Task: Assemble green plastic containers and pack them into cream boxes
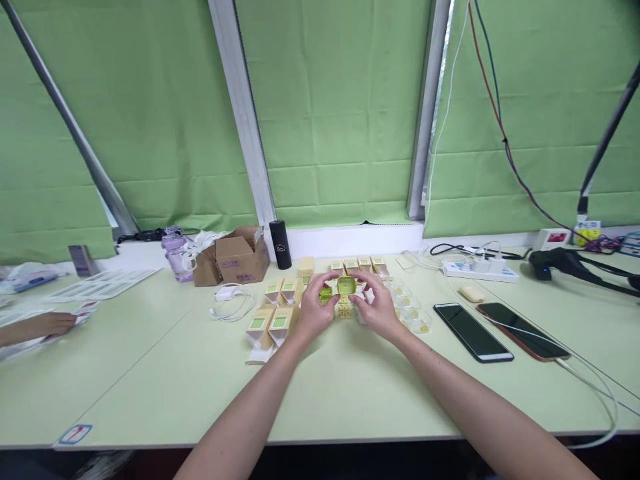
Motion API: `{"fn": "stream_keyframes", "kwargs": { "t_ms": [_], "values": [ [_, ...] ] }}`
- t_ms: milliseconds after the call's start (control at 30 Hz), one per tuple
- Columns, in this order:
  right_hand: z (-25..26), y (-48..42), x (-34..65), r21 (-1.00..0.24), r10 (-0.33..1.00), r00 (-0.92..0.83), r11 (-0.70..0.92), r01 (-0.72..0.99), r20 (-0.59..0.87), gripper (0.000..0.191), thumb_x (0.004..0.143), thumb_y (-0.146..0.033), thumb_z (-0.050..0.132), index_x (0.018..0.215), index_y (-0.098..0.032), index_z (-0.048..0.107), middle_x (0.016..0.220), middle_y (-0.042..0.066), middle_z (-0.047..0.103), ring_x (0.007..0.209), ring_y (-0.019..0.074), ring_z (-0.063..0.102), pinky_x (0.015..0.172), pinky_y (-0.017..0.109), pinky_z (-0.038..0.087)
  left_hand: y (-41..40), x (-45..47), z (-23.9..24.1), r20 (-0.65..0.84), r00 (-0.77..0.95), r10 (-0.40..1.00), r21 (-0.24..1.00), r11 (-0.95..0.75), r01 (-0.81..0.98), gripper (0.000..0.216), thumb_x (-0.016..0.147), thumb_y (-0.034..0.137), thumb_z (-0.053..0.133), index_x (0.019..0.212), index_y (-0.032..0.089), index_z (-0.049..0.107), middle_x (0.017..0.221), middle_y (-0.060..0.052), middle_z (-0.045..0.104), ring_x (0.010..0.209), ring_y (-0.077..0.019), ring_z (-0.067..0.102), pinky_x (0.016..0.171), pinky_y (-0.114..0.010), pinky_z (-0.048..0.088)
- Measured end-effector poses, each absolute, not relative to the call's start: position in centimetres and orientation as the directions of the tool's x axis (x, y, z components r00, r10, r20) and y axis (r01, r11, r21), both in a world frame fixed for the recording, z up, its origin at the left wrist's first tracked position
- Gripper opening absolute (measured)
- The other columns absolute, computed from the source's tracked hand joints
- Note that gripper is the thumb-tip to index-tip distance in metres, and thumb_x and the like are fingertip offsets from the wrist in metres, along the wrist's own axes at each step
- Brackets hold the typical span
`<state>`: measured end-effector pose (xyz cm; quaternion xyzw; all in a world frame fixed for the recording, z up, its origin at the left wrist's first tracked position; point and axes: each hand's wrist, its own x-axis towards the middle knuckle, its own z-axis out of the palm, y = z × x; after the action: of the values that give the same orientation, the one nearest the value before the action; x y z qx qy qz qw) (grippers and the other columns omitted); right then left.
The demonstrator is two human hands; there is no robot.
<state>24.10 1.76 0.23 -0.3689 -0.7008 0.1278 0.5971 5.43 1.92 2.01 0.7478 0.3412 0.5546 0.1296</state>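
Both my hands are raised just over the table, around a small green plastic case (346, 286). My left hand (316, 305) has its fingers curled at the case's left side, where a second green part shows. My right hand (379, 308) pinches the case from the right with thumb and fingers. Whether the two green parts are joined cannot be made out. Below them lies a small yellow patterned piece (345, 309). Small cardboard boxes with green windows (279, 323) stand left of my hands, and more boxes (365, 265) sit behind. Clear round cups with yellow bits (414, 313) lie at the right.
Two phones (473, 332) (523, 331), a power strip (480, 270) and black headgear (580, 267) are on the right. Behind left stand a brown carton (243, 257), a black cylinder (280, 245) and a purple bottle (177, 257). Another person's hand (53, 325) rests at far left.
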Motion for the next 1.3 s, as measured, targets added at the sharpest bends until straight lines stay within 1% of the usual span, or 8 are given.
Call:
{"fn": "stream_keyframes", "kwargs": {
  "t_ms": [267, 400, 500, 667, 800, 967, 1133, 1300],
  "values": [
    [-1.1, 1.2, 23.9, -0.651, 0.677, 0.021, 0.698, 0.299, 0.736, 0.043, 0.094, -0.033, 0.066, 0.136, -0.025, 0.058, 0.135, 0.012, 0.068, 0.106, 0.0251, 0.066, 0.085, 0.04, 0.055, 1.4, 5.2, 0.4, 0.753, 0.175, 0.634, 0.549, -0.752, 0.365, 0.038, 0.094, 0.017, 0.068, 0.131, 0.025, 0.069, 0.124, -0.01, 0.071, 0.118, -0.0266, 0.066, 0.102, -0.044, 0.056],
    [-1.1, 0.7, 23.8, -0.668, 0.69, 0.029, 0.689, 0.283, 0.724, 0.038, 0.097, -0.038, 0.065, 0.132, -0.025, 0.056, 0.13, 0.012, 0.07, 0.102, 0.0237, 0.067, 0.082, 0.038, 0.055, 1.3, 5.1, 0.2, 0.765, 0.19, 0.615, 0.528, -0.769, 0.36, 0.039, 0.096, 0.019, 0.068, 0.135, 0.026, 0.069, 0.125, -0.011, 0.072, 0.122, -0.0276, 0.064, 0.105, -0.048, 0.055],
    [-1.1, 0.5, 23.7, -0.69, 0.714, 0.021, 0.667, 0.282, 0.7, 0.037, 0.099, -0.041, 0.062, 0.132, -0.026, 0.054, 0.12, 0.009, 0.073, 0.096, 0.0226, 0.067, 0.082, 0.037, 0.054, 1.4, 5.0, 0.0, 0.768, 0.173, 0.617, 0.534, -0.765, 0.359, 0.034, 0.098, 0.023, 0.067, 0.131, 0.025, 0.072, 0.119, -0.011, 0.073, 0.117, -0.0269, 0.066, 0.102, -0.047, 0.056],
    [-1.3, 0.2, 23.7, -0.712, 0.753, 0.002, 0.621, 0.329, 0.658, 0.045, 0.103, -0.045, 0.055, 0.143, -0.026, 0.045, 0.103, 0.005, 0.075, 0.076, 0.0196, 0.061, 0.075, 0.035, 0.051, 1.7, 5.3, -0.5, 0.735, 0.112, 0.668, 0.613, -0.726, 0.312, 0.025, 0.1, 0.028, 0.066, 0.122, 0.023, 0.075, 0.112, -0.01, 0.074, 0.108, -0.0233, 0.07, 0.094, -0.039, 0.059],
    [-1.6, 0.2, 23.8, -0.665, 0.727, -0.047, 0.65, 0.368, 0.685, 0.054, 0.102, -0.043, 0.057, 0.151, -0.027, 0.039, 0.106, 0.005, 0.072, 0.086, 0.022, 0.063, 0.078, 0.036, 0.05, 2.0, 5.7, -0.8, 0.669, 0.063, 0.741, 0.713, -0.663, 0.229, 0.026, 0.098, 0.035, 0.07, 0.119, 0.021, 0.076, 0.111, -0.011, 0.075, 0.105, -0.0233, 0.073, 0.092, -0.037, 0.06],
    [-1.9, 0.4, 23.8, -0.605, 0.695, -0.072, 0.667, 0.435, 0.715, 0.061, 0.095, -0.036, 0.064, 0.152, -0.028, 0.042, 0.104, 0.005, 0.069, 0.09, 0.0237, 0.063, 0.081, 0.037, 0.05, 2.2, 5.9, -1.0, 0.596, 0.059, 0.801, 0.785, -0.596, 0.167, 0.03, 0.094, 0.04, 0.074, 0.114, 0.018, 0.078, 0.108, -0.012, 0.08, 0.101, -0.025, 0.076, 0.093, -0.04, 0.061],
    [-1.8, 0.5, 23.8, -0.615, 0.701, -0.038, 0.649, 0.448, 0.712, 0.052, 0.095, -0.032, 0.062, 0.146, -0.026, 0.049, 0.098, 0.004, 0.067, 0.089, 0.0236, 0.063, 0.08, 0.036, 0.051, 2.4, 6.0, -1.2, 0.531, 0.066, 0.845, 0.836, -0.535, 0.122, 0.035, 0.091, 0.046, 0.077, 0.11, 0.016, 0.078, 0.109, -0.014, 0.081, 0.099, -0.0261, 0.077, 0.092, -0.041, 0.061],
    [-1.7, 0.6, 23.8, -0.609, 0.688, -0.037, 0.665, 0.432, 0.725, 0.042, 0.097, -0.035, 0.062, 0.137, -0.025, 0.057, 0.101, 0.006, 0.069, 0.092, 0.0242, 0.064, 0.081, 0.036, 0.051, 2.3, 6.0, -1.1, 0.507, 0.096, 0.857, 0.854, -0.514, 0.08, 0.039, 0.091, 0.052, 0.076, 0.103, 0.015, 0.077, 0.104, -0.014, 0.081, 0.094, -0.0255, 0.077, 0.088, -0.038, 0.061]
  ]
}}
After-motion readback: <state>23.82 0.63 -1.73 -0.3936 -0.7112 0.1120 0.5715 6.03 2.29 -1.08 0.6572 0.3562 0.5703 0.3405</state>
